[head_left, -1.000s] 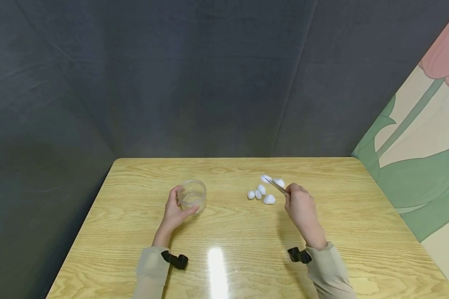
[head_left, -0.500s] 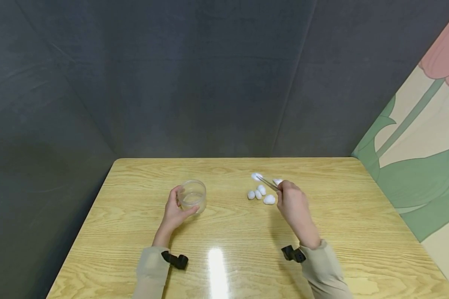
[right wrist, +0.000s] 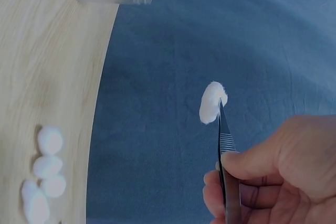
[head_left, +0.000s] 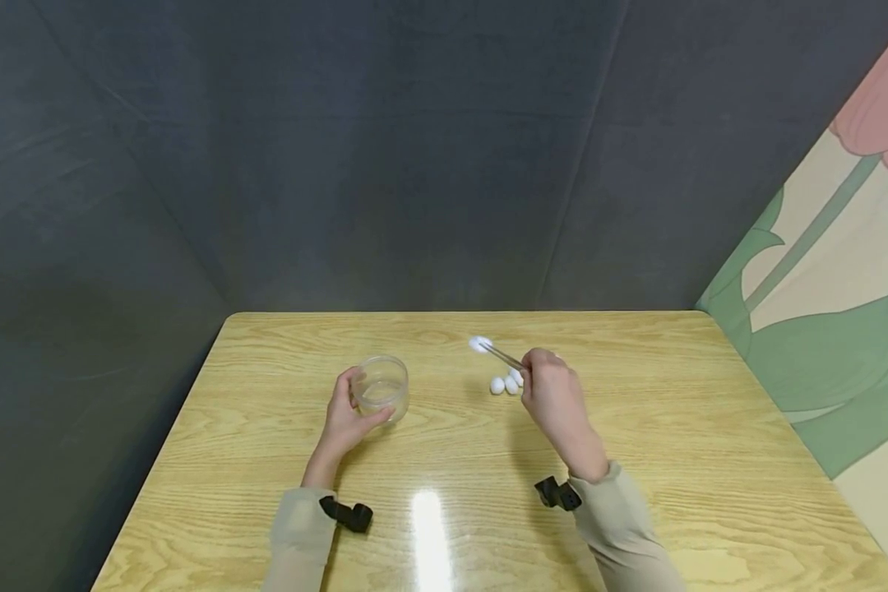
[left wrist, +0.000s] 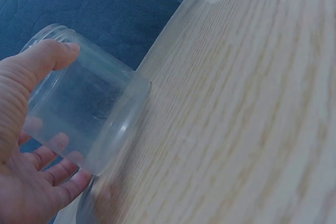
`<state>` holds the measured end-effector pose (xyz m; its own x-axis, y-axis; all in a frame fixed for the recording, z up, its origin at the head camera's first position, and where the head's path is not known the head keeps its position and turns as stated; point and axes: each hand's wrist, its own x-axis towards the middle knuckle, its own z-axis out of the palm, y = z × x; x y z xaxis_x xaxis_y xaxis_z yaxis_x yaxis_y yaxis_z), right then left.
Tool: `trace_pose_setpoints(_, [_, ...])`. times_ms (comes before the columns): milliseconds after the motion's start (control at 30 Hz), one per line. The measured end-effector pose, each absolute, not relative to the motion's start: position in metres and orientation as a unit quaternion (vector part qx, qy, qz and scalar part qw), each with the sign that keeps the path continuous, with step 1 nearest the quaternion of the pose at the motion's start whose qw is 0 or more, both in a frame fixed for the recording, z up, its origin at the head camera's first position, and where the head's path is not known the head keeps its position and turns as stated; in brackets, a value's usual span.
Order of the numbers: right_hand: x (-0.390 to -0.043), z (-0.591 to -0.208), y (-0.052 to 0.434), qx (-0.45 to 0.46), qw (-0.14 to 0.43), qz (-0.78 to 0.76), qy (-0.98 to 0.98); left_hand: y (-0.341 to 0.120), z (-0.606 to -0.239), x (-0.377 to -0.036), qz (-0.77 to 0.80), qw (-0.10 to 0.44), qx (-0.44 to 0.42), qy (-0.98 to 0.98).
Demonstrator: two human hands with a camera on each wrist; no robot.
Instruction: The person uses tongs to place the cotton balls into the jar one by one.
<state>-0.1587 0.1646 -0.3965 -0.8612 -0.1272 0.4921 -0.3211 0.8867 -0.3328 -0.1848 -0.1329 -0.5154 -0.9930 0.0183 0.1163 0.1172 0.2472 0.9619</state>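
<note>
My left hand (head_left: 346,421) holds a clear plastic jar (head_left: 381,390) by its side, the thumb on one side and curled fingers on the other; the left wrist view shows the jar (left wrist: 89,98) standing on the table with nothing visible inside. My right hand (head_left: 558,399) pinches metal tweezers (right wrist: 227,153) between thumb and fingers. In the tweezers' tips is a white cotton ball (right wrist: 212,102), raised above the table to the right of the jar. Several more cotton balls (head_left: 497,385) lie on the table below the right hand, which hides some of them in the head view.
The wooden table (head_left: 429,460) has a glare streak near its front. Dark cloth (head_left: 414,164) hangs behind and at the left, and a flowered panel (head_left: 844,288) stands at the right. Black wrist cameras (head_left: 558,493) sit on both sleeves.
My right hand has moved left with the tweezers, carrying the cotton ball up off the table and toward the jar. The left hand and jar have stayed put.
</note>
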Motion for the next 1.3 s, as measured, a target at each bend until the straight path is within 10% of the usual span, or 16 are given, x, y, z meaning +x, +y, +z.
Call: trace_pose_setpoints(1300, [-0.169, -0.392, 0.101, 0.179, 0.22, 0.201, -0.937, -0.127, -0.477, -0.169, -0.618, 0.025, -0.052, -0.784])
